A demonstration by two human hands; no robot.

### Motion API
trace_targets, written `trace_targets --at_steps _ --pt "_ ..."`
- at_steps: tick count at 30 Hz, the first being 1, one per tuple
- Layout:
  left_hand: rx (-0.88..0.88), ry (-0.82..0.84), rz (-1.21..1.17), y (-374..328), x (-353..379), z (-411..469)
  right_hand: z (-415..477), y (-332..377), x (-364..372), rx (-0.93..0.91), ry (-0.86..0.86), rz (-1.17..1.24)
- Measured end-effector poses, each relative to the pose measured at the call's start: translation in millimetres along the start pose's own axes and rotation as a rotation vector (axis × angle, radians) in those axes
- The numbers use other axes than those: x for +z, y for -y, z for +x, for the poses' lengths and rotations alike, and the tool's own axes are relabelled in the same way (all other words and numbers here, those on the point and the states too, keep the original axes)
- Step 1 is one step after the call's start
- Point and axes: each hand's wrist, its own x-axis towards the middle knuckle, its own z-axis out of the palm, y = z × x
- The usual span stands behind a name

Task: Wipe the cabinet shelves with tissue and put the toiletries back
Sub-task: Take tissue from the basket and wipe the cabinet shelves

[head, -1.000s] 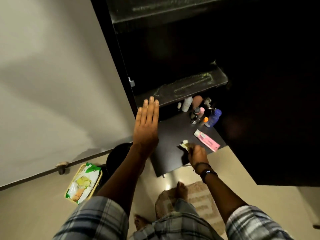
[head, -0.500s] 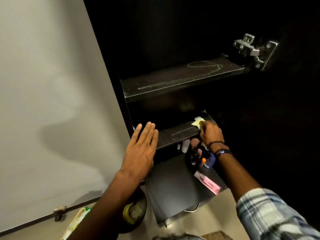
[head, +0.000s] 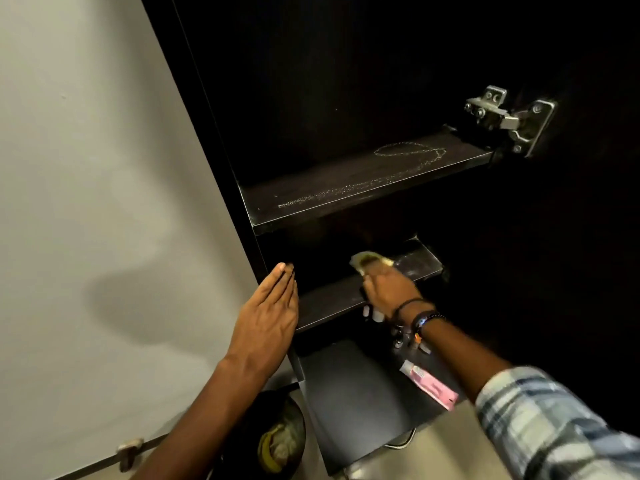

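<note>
Wiping the middle shelf (head: 346, 299) with the tissue (head: 370, 262) clenched in my right hand (head: 391, 289); my left hand (head: 266, 323) is flat, empty, near the cabinet's left edge. The upper shelf (head: 363, 188) looks streaked, and toiletries (head: 429, 389) lie low right, waiting.

Two bare forearms enter from the lower frame. Right arm: plaid sleeve (head: 554, 420), blue, white and dark checks, lower right. Right wrist: thin black band (head: 408, 304), dark beaded bracelet (head: 427, 320) just below it. Left hand (head: 266, 327) and forearm uncovered.
</note>
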Motion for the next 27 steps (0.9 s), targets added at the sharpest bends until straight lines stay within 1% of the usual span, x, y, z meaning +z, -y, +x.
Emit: trace_targets --at_steps 2,4,6,8,10,12,14,15,16,17,18,21,22,24,25,27 --pt "-0.001 0.019 0.000 0 1 0 9 -34 -25 0.096 -0.028 0.001" --pt "0.004 0.030 -0.006 0 1 1 14 -52 -27 0.181 -0.072 -0.005" --pt "0.019 0.036 -0.009 0 0 1 15 -51 -16 0.234 -0.140 -0.005" --pt "0.032 0.047 -0.010 0 -1 0 14 -31 -3 0.254 -0.159 0.007" --pt "0.038 0.043 -0.016 -2 -1 0 6 10 16 0.172 -0.117 0.041" --pt "0.027 0.042 -0.037 -3 0 2 -12 62 45 0.001 0.012 0.115" --pt "0.019 0.055 -0.053 -3 3 3 -37 104 71 -0.197 0.106 0.056" --pt "0.020 0.054 -0.050 -3 4 2 -45 108 77 -0.272 0.131 0.025" --pt "0.024 0.045 -0.047 -2 6 2 -49 103 74 -0.303 0.144 -0.001" --pt "0.028 0.032 -0.045 -1 7 1 -48 89 68 -0.293 0.125 -0.028" --pt "0.030 0.022 -0.044 -1 8 0 -44 69 57 -0.243 0.082 -0.055" --pt "0.027 0.012 -0.042 -2 6 -2 -24 -19 18 0.064 -0.058 -0.174" --pt "0.025 0.009 -0.040 -3 4 -2 -17 -47 4 0.168 -0.066 -0.202" --pt "0.025 0.016 -0.040 -4 2 -2 -7 -72 -14 0.331 0.012 -0.222" --pt "0.027 0.016 -0.040 -5 2 -1 -2 -71 -12 0.366 0.026 -0.216" --pt "0.018 0.007 -0.031 -6 3 -1 -3 -43 4 0.315 -0.002 -0.176"
